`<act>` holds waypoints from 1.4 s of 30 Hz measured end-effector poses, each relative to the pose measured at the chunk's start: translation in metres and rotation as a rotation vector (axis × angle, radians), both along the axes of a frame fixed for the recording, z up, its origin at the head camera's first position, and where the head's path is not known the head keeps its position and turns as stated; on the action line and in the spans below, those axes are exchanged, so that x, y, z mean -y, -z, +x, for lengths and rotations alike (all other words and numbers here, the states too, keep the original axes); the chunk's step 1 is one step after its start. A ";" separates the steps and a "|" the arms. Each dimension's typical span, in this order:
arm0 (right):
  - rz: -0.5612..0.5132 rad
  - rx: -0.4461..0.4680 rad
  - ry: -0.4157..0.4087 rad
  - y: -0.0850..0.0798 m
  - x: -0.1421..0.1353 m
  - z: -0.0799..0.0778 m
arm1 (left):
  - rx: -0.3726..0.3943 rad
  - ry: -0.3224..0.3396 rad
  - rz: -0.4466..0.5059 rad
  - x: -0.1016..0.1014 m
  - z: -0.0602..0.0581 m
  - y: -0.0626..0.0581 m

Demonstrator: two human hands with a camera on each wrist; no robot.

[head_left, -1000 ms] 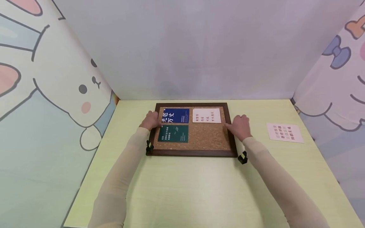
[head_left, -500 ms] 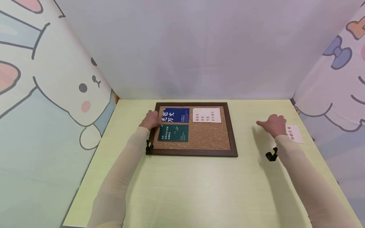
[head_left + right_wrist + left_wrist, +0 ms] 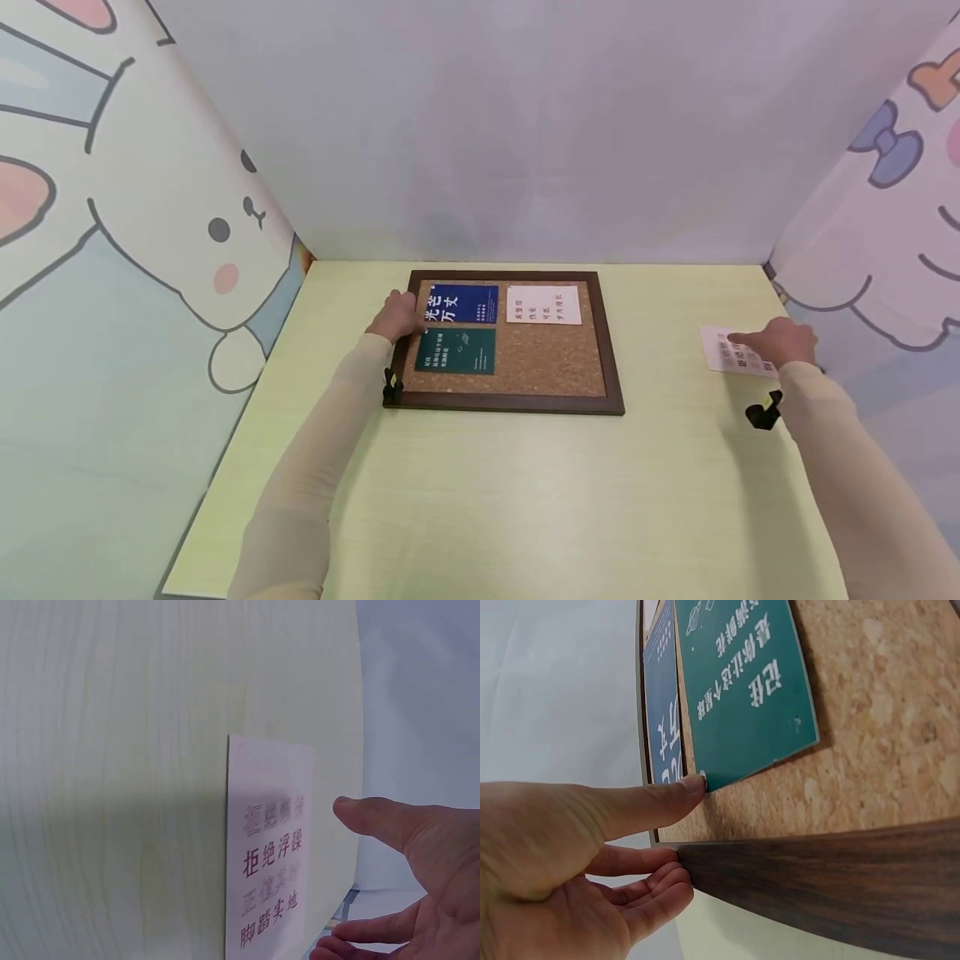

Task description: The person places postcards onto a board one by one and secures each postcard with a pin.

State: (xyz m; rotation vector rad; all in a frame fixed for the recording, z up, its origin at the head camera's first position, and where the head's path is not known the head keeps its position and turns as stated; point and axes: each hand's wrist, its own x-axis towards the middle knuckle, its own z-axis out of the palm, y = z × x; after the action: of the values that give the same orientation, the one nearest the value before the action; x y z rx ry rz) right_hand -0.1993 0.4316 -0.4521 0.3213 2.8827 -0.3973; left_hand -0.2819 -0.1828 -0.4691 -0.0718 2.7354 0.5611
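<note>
My left hand [image 3: 395,317] holds the left side of a brown-framed cork board [image 3: 551,362]. In the left wrist view the thumb [image 3: 652,806] lies over the frame at the corner of a green card [image 3: 750,690], while the other fingers are at the frame's outer edge. A small white spot, like a pin head, shows at the thumb tip. My right hand [image 3: 783,340] is above a pale pink card [image 3: 716,354] on the table. The right wrist view shows its thumb and fingers spread apart beside that pink card [image 3: 262,900], holding nothing.
A blue card [image 3: 476,304] and a white card [image 3: 543,305] are on the upper half of the board. Behind the pale wooden table [image 3: 525,500] rises a plain light wall [image 3: 525,125]. Cartoon-printed curtains [image 3: 150,250] flank both sides.
The right hand has left the board's right side and moved right across the table to the pink card. The left hand and the board have stayed put.
</note>
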 end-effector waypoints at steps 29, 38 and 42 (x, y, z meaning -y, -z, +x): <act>-0.001 0.179 0.146 0.021 -0.025 0.010 | 0.017 -0.005 0.005 -0.002 0.005 0.002; -0.009 0.205 0.124 0.021 -0.037 0.009 | 0.026 -0.011 0.013 -0.003 0.004 0.002; -0.016 0.244 0.146 0.021 -0.042 0.006 | 0.018 -0.012 0.019 -0.003 0.005 0.002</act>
State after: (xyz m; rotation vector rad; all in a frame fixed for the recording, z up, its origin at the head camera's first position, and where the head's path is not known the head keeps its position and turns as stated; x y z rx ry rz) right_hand -0.1936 0.4734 -0.4734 0.5403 2.6249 -0.3765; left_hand -0.2774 -0.1801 -0.4711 -0.0880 2.7136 0.5873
